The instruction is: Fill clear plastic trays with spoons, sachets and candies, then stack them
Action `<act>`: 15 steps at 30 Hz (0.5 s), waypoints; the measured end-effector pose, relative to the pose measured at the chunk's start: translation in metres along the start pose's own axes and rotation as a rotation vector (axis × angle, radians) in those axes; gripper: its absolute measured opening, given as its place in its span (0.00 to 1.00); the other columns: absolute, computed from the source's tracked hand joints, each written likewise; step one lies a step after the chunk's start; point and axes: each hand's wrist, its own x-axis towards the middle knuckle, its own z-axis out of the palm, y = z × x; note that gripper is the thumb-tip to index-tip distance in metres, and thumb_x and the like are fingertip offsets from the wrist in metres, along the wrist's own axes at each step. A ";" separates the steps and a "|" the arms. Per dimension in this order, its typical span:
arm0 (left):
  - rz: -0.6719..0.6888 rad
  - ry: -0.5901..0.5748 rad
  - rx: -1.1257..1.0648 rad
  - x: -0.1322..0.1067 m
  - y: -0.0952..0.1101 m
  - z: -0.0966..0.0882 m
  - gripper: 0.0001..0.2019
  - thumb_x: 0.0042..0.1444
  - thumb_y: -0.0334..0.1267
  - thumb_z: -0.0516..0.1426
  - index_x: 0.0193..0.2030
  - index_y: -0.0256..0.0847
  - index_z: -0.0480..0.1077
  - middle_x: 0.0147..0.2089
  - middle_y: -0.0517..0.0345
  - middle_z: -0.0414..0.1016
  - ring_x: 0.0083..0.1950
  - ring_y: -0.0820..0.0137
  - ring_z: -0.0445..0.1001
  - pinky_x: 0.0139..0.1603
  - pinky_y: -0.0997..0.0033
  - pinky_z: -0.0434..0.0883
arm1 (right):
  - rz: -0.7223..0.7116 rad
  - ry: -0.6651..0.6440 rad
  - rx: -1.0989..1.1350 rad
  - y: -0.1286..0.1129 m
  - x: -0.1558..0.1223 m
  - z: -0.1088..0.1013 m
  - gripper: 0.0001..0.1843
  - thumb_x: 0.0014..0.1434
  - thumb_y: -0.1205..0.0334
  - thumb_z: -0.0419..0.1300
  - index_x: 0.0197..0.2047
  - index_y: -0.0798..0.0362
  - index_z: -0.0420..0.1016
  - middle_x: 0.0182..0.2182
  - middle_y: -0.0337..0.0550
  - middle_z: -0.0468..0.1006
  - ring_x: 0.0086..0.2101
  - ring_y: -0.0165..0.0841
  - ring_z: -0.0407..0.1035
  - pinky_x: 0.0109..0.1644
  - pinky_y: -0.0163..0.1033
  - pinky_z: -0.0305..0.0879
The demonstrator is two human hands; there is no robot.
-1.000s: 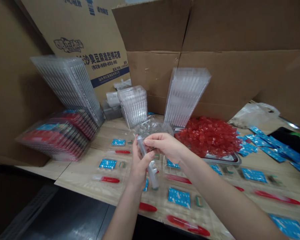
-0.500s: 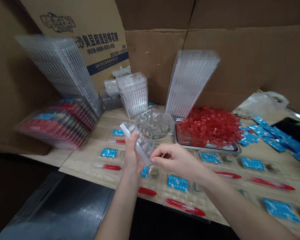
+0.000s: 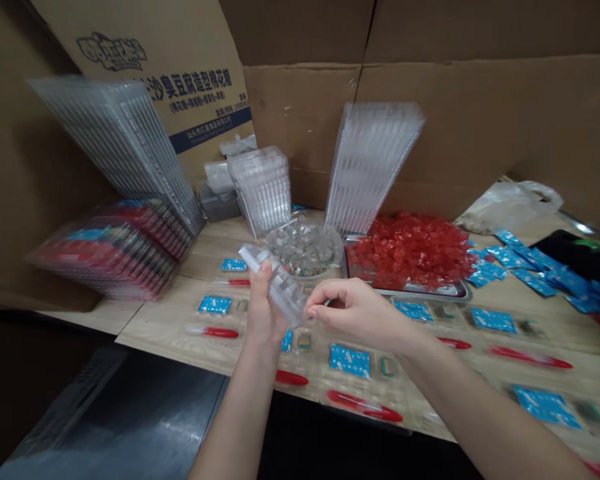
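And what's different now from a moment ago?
The clear plastic tray has tipped from steep to more slanted, its upper end further left, in the left hand. The right hand has moved from that upper end down to beside the tray's lower end. The red sweets and the stacked clear trays stayed where they were.

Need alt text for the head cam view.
A person's left hand holds a tilted clear plastic tray, right hand beside it, above a wooden table laid with blue sachets and red packets. Behind, a metal tray holds heaped red cubes.
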 end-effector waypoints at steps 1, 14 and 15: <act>-0.011 -0.006 -0.004 0.000 0.002 0.000 0.19 0.45 0.49 0.61 0.41 0.42 0.67 0.31 0.61 0.73 0.30 0.72 0.73 0.30 0.73 0.70 | 0.010 0.021 0.004 -0.001 0.000 -0.002 0.07 0.51 0.63 0.58 0.28 0.54 0.76 0.27 0.39 0.76 0.28 0.29 0.67 0.30 0.33 0.60; 0.053 0.129 -0.096 0.019 0.017 -0.021 0.16 0.47 0.49 0.59 0.37 0.40 0.70 0.33 0.58 0.76 0.36 0.67 0.76 0.36 0.67 0.74 | -0.427 0.396 -0.731 0.008 0.056 -0.046 0.08 0.57 0.68 0.56 0.30 0.55 0.76 0.32 0.46 0.76 0.37 0.36 0.68 0.44 0.41 0.62; 0.049 0.129 -0.100 0.019 0.016 -0.020 0.16 0.47 0.50 0.59 0.37 0.41 0.70 0.32 0.59 0.76 0.35 0.67 0.76 0.35 0.67 0.73 | -0.431 0.358 -0.808 0.016 0.063 -0.042 0.08 0.57 0.69 0.56 0.31 0.55 0.76 0.32 0.47 0.76 0.38 0.37 0.68 0.45 0.42 0.62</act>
